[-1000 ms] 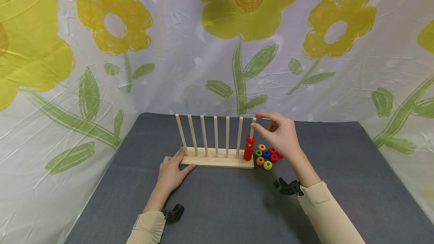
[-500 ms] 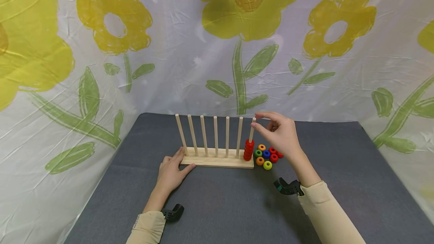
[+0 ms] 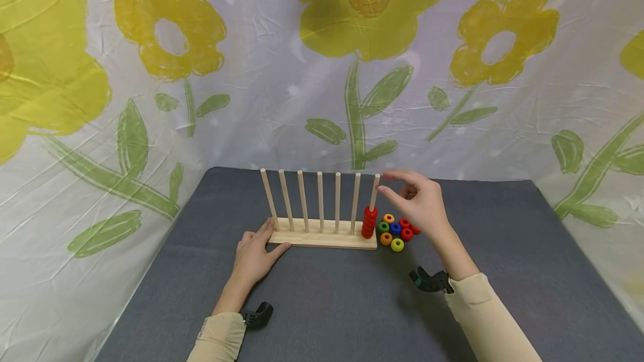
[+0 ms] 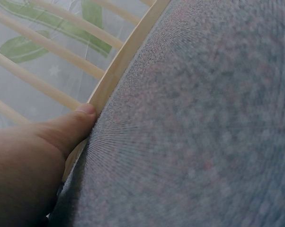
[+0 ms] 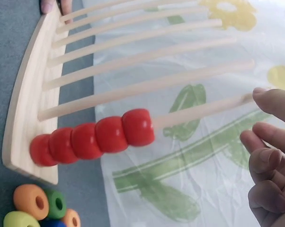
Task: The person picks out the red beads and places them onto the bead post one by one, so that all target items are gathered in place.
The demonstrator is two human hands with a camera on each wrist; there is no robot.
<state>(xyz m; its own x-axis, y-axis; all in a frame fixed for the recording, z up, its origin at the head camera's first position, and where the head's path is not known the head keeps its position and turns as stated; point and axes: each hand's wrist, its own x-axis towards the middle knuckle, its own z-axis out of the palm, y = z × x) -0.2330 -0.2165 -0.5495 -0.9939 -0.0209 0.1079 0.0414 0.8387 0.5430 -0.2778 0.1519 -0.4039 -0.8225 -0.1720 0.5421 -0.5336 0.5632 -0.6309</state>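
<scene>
A pale wooden peg stand (image 3: 322, 240) with a row of upright pegs sits on the dark table. Red beads (image 3: 369, 223) are stacked on its rightmost peg, down to the base, as the right wrist view shows too. My left hand (image 3: 254, 256) holds the stand's left end, thumb along the front edge and fingers around the far side. Beside the top of the rightmost peg is my right hand (image 3: 417, 200), thumb and forefinger parted with nothing between them. In the right wrist view its thumb (image 5: 275, 104) is close to the peg tip.
Loose beads lie in a cluster just right of the stand, among them a green bead (image 3: 384, 227), a blue bead (image 3: 395, 228), a lime-yellow bead (image 3: 397, 245) and a red bead (image 3: 406, 234). A flower-printed curtain (image 3: 261, 71) hangs behind the table (image 3: 322, 306).
The top red bead has slid down the rightmost peg onto the stack. My right hand has since shifted slightly right, away from the peg tip. The left hand stays still.
</scene>
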